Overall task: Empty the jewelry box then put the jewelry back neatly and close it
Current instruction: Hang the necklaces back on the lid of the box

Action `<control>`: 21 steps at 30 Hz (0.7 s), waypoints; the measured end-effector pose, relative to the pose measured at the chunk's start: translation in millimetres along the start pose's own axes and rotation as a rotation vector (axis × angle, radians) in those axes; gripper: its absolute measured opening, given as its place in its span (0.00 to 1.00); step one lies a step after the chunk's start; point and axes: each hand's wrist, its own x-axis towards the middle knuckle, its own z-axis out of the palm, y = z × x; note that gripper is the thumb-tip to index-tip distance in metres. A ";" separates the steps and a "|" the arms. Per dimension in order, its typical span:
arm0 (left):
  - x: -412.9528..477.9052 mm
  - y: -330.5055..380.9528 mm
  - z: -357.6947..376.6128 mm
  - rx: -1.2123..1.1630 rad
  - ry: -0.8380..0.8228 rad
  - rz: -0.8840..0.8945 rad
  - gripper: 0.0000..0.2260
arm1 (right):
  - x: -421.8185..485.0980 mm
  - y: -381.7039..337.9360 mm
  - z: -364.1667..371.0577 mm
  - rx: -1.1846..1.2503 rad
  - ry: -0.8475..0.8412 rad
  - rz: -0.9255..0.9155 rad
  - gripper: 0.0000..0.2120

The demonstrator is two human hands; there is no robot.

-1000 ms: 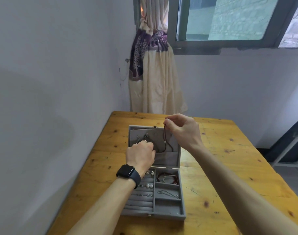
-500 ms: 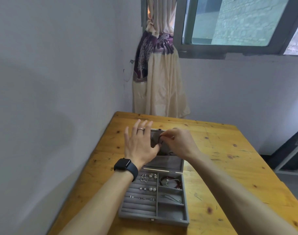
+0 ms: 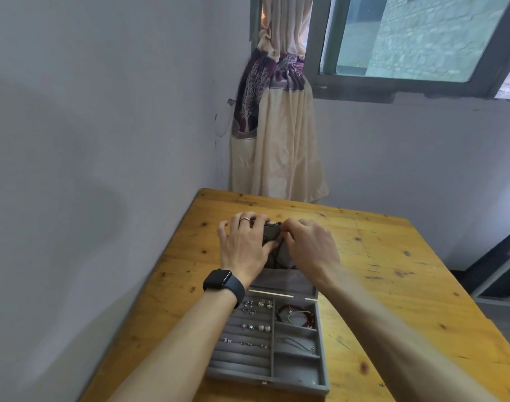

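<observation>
Spread fingers (image 3: 249, 224) of the left hand (image 3: 243, 248) curl over the top edge of the raised lid (image 3: 271, 233), thumb on its inner face. Just beside them, the bunched fingers (image 3: 290, 229) of the right hand (image 3: 309, 248) pinch a dark cord (image 3: 276, 256) hanging down the lining. Nearer than both wrists, the jewelry box tray (image 3: 323, 358) lies open on the tabletop (image 3: 393, 285), holding rings and earrings (image 3: 256, 304) in its left rows, and red bracelets (image 3: 297, 313) and a thin chain (image 3: 297, 343) in its right compartments.
</observation>
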 end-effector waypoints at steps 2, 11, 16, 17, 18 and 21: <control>-0.5 -0.8 -0.5 -0.019 0.001 0.008 0.21 | -5.5 1.6 3.4 -0.012 0.012 0.005 0.08; -5.2 -8.0 -1.0 -0.007 -0.039 0.051 0.25 | -28.6 8.1 9.1 0.110 0.028 0.013 0.10; -7.3 -3.2 -5.2 0.010 -0.050 0.068 0.26 | -51.7 21.6 6.1 0.210 0.004 0.056 0.11; -8.6 -1.7 -6.6 0.018 -0.053 0.071 0.27 | -58.8 24.6 3.7 0.246 0.024 0.075 0.11; -11.1 0.4 -8.0 0.024 -0.051 0.079 0.27 | -67.5 27.5 0.3 0.279 0.049 0.091 0.10; -27.5 12.2 -12.4 -0.024 -0.003 0.133 0.27 | -103.2 38.9 -13.9 0.344 0.107 0.161 0.09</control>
